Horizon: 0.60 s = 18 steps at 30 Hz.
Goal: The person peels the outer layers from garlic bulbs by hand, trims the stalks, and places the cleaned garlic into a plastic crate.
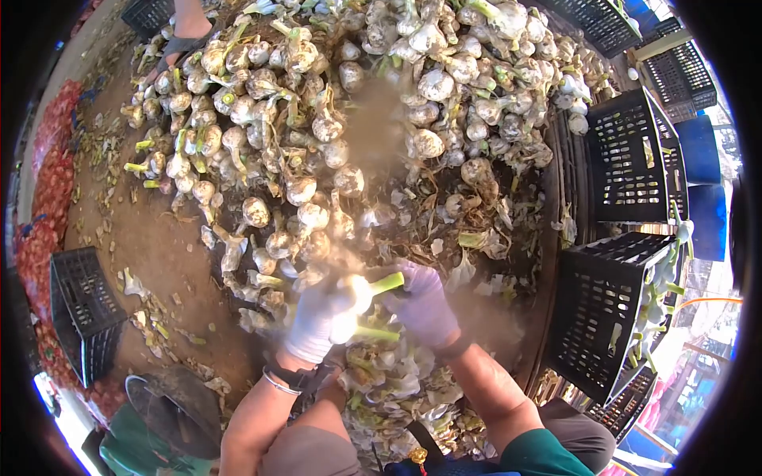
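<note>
My left hand (313,321), in a whitish glove, is closed around a white garlic bulb (346,300) whose cut green stem (387,283) points right. A second green stem (376,334) sticks out just below the same hand; its bulb is mostly hidden. My right hand (426,305), also gloved, has its fingers curled beside the tip of the upper stem. What those fingers hold, if anything, is hidden. In front of both hands lies a large heap of garlic (309,143) with dirty skins and stems. Stripped garlic leaves (389,381) are piled below the hands.
Black plastic crates (631,159) line the right side; a nearer crate (603,309) has garlic with green stems at its edge. Another black crate (86,313) stands at the left near red mesh sacks (54,190). A person's sandalled foot (189,41) is at the top left.
</note>
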### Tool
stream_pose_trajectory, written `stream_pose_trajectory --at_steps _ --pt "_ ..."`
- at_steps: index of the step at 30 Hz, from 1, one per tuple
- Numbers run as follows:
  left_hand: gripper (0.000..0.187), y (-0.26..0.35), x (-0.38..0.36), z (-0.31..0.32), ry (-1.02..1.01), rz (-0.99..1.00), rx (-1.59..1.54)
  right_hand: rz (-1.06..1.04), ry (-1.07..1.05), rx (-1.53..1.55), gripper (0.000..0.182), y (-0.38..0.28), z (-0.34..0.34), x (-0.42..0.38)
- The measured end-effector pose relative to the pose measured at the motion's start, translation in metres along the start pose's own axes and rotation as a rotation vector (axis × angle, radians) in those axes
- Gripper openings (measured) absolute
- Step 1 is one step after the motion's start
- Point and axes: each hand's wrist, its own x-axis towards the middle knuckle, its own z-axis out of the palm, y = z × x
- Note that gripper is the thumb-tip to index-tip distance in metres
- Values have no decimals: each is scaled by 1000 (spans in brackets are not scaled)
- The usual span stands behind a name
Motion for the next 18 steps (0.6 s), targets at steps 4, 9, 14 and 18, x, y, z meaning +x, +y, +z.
stream_pose_trajectory --at_steps 4,9,14,18 --pt "40 6 1 3 -106 10 5 -513 11 -628 30 7 -6 17" --pt "51 -8 11 -4 -1 207 133 -272 17 77 58 11 -33 12" --pt "22 8 6 12 -53 373 819 58 -48 292 45 1 -20 -11" --pt "43 -8 16 -20 -99 643 920 -112 4 270 30 -1 -15 -5"
